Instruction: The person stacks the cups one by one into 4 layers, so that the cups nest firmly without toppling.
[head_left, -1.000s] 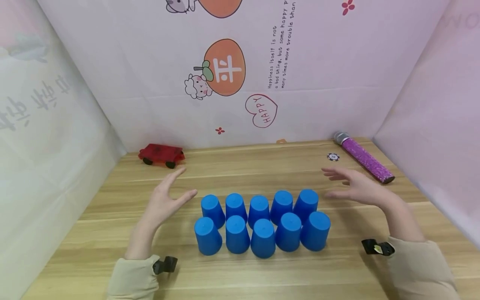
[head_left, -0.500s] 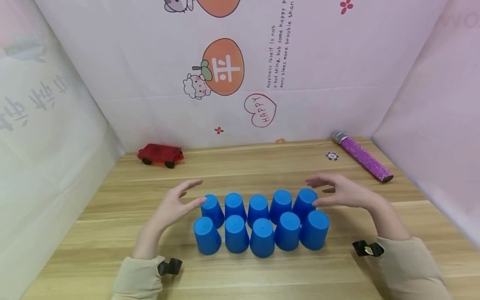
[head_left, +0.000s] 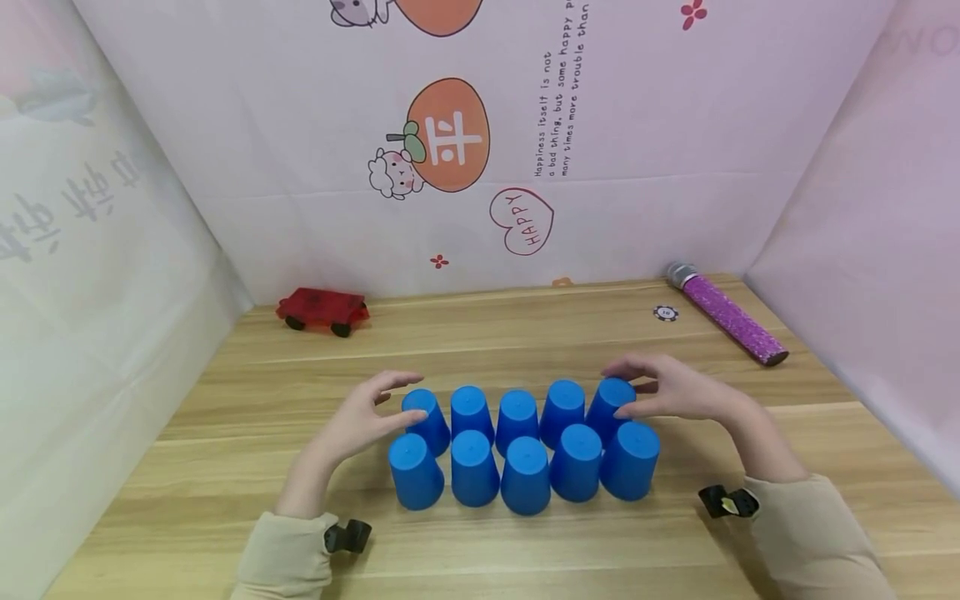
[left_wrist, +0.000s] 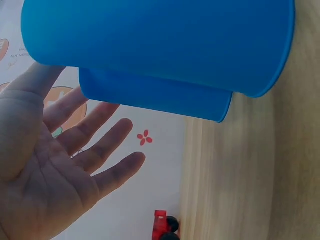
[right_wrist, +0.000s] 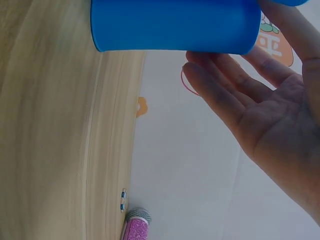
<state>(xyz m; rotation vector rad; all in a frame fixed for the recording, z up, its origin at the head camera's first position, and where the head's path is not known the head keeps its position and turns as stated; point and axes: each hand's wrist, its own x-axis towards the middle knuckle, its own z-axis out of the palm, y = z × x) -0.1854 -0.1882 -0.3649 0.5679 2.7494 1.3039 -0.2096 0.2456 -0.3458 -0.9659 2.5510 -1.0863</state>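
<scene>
Several blue cups stand upside down in two rows on the wooden table. At the left end of the back row, my left hand (head_left: 372, 421) reaches around a blue cup (head_left: 426, 433), thumb in front of its top and fingers behind. The left wrist view shows those fingers (left_wrist: 107, 145) spread and fairly straight. My right hand (head_left: 667, 390) is around the back row's right-end blue cup (head_left: 604, 412), with the thumb before it and fingertips behind its top. In the right wrist view, the fingers (right_wrist: 215, 92) are lightly bent, tips partly hidden behind a cup.
A red toy car (head_left: 322, 310) sits at the back left. Far right lie a purple glittery microphone (head_left: 731, 318) and a small poker chip (head_left: 665, 313). White printed cloth (head_left: 330, 233) walls the table at the back and both sides. Front-row cups (head_left: 527, 479) stand close before the back row.
Both hands have moved inward from either side, from apart from the cups to around the two end cups of the back row. The cups have stayed in place.
</scene>
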